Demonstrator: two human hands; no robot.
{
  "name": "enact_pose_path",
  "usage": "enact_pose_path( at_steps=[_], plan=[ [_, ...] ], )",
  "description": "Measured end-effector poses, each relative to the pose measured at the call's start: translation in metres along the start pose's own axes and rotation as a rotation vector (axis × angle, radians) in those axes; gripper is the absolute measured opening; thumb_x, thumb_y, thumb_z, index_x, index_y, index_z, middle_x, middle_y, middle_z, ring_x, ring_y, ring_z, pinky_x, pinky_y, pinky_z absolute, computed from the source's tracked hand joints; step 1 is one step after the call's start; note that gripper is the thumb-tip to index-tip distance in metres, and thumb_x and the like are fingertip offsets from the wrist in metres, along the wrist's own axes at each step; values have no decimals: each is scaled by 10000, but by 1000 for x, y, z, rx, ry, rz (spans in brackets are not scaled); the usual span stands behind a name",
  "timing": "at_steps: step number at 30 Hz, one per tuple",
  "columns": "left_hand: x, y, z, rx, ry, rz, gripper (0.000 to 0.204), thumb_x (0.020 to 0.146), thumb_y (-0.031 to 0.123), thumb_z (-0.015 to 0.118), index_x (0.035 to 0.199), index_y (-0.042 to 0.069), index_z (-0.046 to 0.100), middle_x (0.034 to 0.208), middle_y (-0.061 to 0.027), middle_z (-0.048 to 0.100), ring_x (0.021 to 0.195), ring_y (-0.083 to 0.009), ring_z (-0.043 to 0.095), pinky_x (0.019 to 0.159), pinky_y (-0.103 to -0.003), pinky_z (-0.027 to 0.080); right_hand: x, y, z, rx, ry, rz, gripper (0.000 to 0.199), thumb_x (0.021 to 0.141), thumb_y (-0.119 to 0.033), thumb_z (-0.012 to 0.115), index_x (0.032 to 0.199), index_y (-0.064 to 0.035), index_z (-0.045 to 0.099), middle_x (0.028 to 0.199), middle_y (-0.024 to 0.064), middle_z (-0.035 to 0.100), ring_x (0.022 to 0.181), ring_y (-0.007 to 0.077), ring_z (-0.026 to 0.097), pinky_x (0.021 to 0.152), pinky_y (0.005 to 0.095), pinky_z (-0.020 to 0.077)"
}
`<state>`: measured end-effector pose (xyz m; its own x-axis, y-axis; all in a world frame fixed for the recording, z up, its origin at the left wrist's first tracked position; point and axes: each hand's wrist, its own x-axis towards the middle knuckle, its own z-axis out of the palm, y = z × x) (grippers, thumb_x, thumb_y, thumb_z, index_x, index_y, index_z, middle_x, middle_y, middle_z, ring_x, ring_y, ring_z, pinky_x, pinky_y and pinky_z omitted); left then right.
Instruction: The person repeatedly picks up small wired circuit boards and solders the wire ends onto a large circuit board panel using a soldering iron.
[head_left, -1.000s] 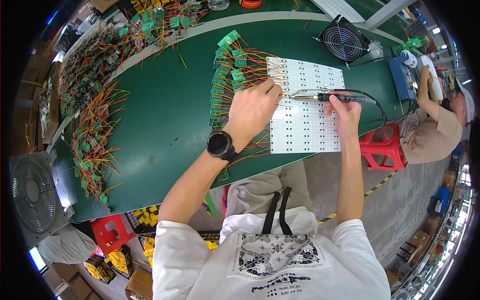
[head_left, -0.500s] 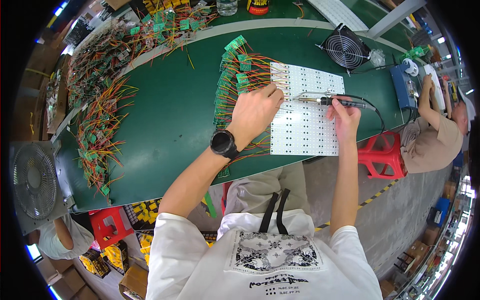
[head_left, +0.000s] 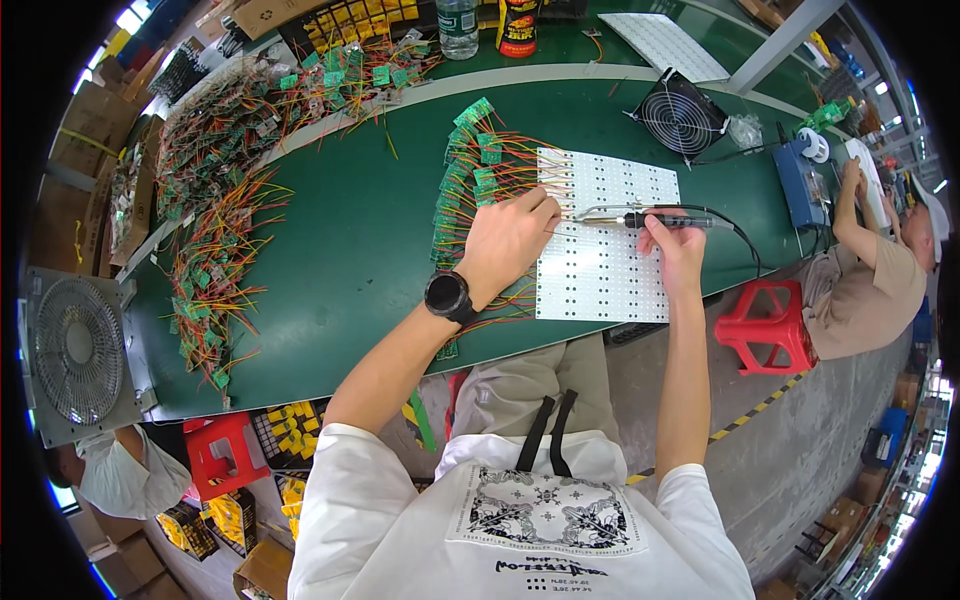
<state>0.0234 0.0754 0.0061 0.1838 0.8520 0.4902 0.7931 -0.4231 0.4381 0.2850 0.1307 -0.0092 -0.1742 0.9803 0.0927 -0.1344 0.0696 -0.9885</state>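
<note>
Right hand [head_left: 672,243]: fingers closed around the black-handled, metal-shafted soldering iron [head_left: 634,220], its tip at the white, dotted rectangular panel [head_left: 608,285]. Left hand [head_left: 508,238]: fingertips bunched near the panel's left edge; whether they pinch a wire cannot be told. Iron judged light, rigid, probably hot forward; hold by the black handle only. Panel, lying on the green tabletop [head_left: 350,250], judged thin, stiff; take by edges. Red and yellow wires [head_left: 518,182] judged limp, joints fragile.
</note>
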Motion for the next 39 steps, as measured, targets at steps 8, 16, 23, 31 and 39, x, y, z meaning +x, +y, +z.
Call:
enact_pose_path(
  at_steps=[8, 16, 23, 31, 39],
  plan=[
    [0, -4, 3, -17, 17, 14, 113, 866, 172, 663, 845, 68, 624, 828, -53, 601, 648, -289, 619, 538, -391, 491, 0, -1, 1, 22, 48, -18, 179, 875, -47, 668, 1017, 56, 635, 730, 101, 652, 560, 156, 601, 514, 265, 443],
    [-3, -1, -8, 10, -12, 15, 121, 838, 173, 672, 882, 70, 627, 884, -76, 614, 750, -282, 638, 616, -394, 522, 4, 4, 0, 52, 73, -11, 159, 871, -52, 681, 992, 43, 642, 721, 102, 647, 554, 144, 589, 505, 246, 428],
    [-4, 17, -70, -32, 142, 103, 339, 829, 231, 699, 1113, 66, 619, 1139, -106, 598, 1011, -327, 603, 847, -415, 514, 3, 12, -9, 91, 88, -8, 183, 880, -84, 693, 1008, 36, 641, 691, 84, 638, 527, 142, 574, 480, 244, 415],
    [-122, -59, -173, 508, 406, -477, 202, 811, 84, 647, 1008, 41, 635, 981, -124, 655, 929, -318, 631, 799, -398, 515, 5, 7, -4, 81, 107, 12, 190, 887, -108, 691, 996, 37, 633, 692, 72, 619, 528, 131, 565, 483, 238, 410],
    [-173, -114, -236, 696, 413, -744, 133, 873, 162, 614, 956, 59, 628, 857, -97, 674, 775, -304, 670, 674, -414, 517, 6, 5, -4, 93, 74, 12, 167, 893, -108, 683, 977, 29, 636, 692, 50, 604, 539, 112, 554, 490, 235, 401]
  ],
)
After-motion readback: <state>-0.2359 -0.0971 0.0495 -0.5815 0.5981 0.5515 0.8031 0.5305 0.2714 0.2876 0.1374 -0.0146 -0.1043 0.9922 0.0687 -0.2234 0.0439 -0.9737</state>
